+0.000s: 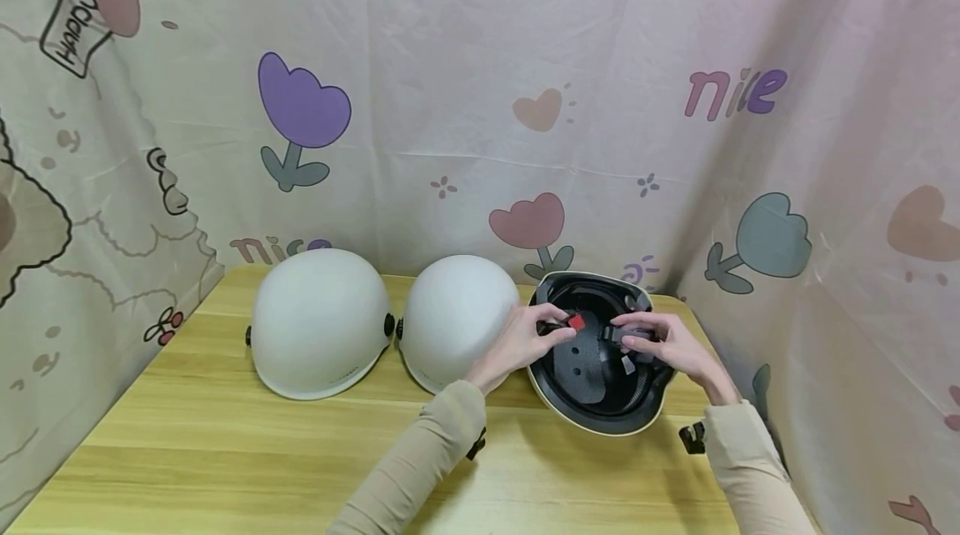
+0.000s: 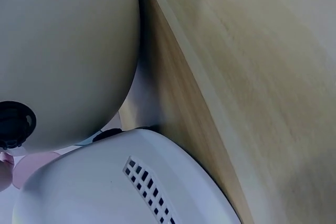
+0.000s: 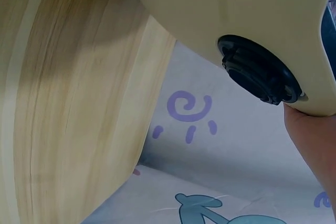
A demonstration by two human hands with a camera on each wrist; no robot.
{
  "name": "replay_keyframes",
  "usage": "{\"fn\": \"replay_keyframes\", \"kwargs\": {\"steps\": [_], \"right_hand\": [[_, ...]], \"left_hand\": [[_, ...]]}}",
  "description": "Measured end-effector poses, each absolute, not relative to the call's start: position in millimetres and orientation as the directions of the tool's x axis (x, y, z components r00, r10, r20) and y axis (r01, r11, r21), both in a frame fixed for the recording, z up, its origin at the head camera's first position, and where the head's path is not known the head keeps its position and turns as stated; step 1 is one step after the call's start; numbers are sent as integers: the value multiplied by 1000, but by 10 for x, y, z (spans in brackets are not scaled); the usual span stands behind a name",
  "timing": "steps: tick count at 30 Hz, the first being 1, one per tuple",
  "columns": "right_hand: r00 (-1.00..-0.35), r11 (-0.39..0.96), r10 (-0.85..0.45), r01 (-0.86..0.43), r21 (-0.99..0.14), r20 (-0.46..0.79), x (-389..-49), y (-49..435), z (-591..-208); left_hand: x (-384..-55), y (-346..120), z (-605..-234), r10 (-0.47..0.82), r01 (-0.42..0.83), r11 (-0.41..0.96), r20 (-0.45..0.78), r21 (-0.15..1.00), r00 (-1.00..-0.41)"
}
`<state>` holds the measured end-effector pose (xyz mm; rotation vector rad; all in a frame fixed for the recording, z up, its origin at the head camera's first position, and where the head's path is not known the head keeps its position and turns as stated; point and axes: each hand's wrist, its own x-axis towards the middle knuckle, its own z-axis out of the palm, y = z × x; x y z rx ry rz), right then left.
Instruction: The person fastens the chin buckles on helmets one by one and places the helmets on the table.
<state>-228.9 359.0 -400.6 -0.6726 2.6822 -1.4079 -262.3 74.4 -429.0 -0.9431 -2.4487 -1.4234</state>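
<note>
A cream helmet (image 1: 581,364) lies upside down at the right of the table, its black padded inside facing up. Over its opening, my left hand (image 1: 522,337) pinches a black chin-strap buckle end with a red tab (image 1: 576,322). Across from it, my right hand (image 1: 671,342) holds the dark strap's other end (image 1: 613,334) between thumb and fingers. The two strap ends are apart. In the right wrist view, the helmet's outer shell (image 3: 252,3) carries a round black side fitting (image 3: 260,69), with part of my right hand (image 3: 315,145) beside it.
Two white helmets, one in the middle (image 1: 457,310) and one at the left (image 1: 318,322), stand dome up in a row on the wooden table (image 1: 225,452). My left forearm reaches past the middle one. A printed curtain (image 1: 450,60) hangs behind and at both sides.
</note>
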Motion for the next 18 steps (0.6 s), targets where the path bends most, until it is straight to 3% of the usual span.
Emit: {"fn": "replay_keyframes", "kwargs": {"steps": [5,12,18], "right_hand": [[-897,503,-407,-378,-777,173,-2290,3585,-4000],[-891,445,-419,-371,-815,177,-2296,3593,-3989],[-887,436,-427,-370,-821,173,-2303,3597,-3990]], "left_hand": [[-2609,737,-4268,450,551,382,371,742,-812],[-2593,733,-4232,485,551,353,356,756,-799],[-2601,729,-4254,517,616,369,398,696,-758]]}}
